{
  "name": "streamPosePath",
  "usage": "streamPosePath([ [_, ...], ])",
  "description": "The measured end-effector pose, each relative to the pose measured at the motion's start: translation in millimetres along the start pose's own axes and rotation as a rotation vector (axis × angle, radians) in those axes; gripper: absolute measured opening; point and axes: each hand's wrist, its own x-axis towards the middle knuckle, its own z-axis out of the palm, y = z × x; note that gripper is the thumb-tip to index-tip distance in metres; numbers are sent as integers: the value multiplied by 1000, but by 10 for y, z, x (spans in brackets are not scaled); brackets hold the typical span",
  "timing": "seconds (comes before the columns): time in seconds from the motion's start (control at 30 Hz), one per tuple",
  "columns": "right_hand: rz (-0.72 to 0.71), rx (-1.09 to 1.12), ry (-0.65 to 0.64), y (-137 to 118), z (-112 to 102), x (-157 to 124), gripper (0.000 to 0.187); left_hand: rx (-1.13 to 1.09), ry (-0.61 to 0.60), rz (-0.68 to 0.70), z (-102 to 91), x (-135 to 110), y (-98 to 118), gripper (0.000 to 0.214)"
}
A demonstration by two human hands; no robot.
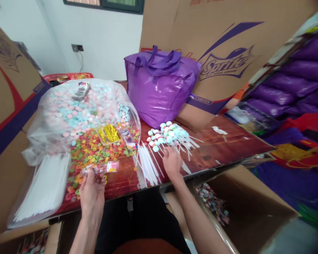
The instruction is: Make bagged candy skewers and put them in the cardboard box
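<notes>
Crowded table (228, 146), right hand (172, 163) and left hand (91, 192) at its near side.
A purple bag (159, 95) stands at the back, a clear bag (33, 151) of marshmallows to its left; colourful rings (82, 150) spread before the clear bag, marshmallow sticks (172, 133) just before the purple one. The right hand curls at the sticks' near ends; I cannot tell whether its grip holds any. The left grip pinches a small wrapper (112, 166), over the rings.

Reddish-brown table (205, 158) — on it, coloured rings (88, 150), white sticks (149, 165), marshmallow pops (171, 133), a purple bag (161, 93).
</notes>
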Motion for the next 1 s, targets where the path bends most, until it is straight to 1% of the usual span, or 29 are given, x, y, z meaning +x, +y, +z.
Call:
streamPosePath([
  [0.07,-46,127,9,13,-31,-128,23,-14,21,-24,5,24,27,9],
  [0.1,-83,236,11,5,-55,-215,21,-18,31,-31,3,40,41,8],
  [0.13,-134,405,11,-14,-85,-314,19,-23,39,-29,0,58,55,9],
  [0.2,-235,710,-38,-83,-157,-532,16,-30,52,-15,-11,91,82,11],
  [0.23,-282,807,-78,-129,-196,-639,14,-34,58,-6,-16,103,93,13],
  [0.3,-364,891,-140,-223,-264,-821,13,-37,70,-1,-20,113,111,15],
  [0.4,-483,896,-141,-308,-316,-967,15,-44,82,-10,-11,98,125,16],
  [0.53,-632,763,-103,-282,-338,-991,20,-66,78,3,-4,67,118,13],
  [0.63,-709,636,-79,-251,-387,-984,21,-77,65,54,-21,71,98,12],
  [0.7,-746,581,-75,-252,-429,-986,20,-65,30,110,-40,81,79,18],
  [0.77,-772,561,-96,-266,-457,-992,20,-28,-29,180,-60,90,60,27],
  [0.87,-769,603,-167,-289,-453,-1010,20,86,-103,292,-91,100,32,36],
  [0.93,-744,661,-227,-294,-427,-1029,20,164,-120,348,-114,115,19,38],
  [1.0,-712,720,-288,-288,-400,-1048,19,197,-125,374,-140,143,11,39],
])
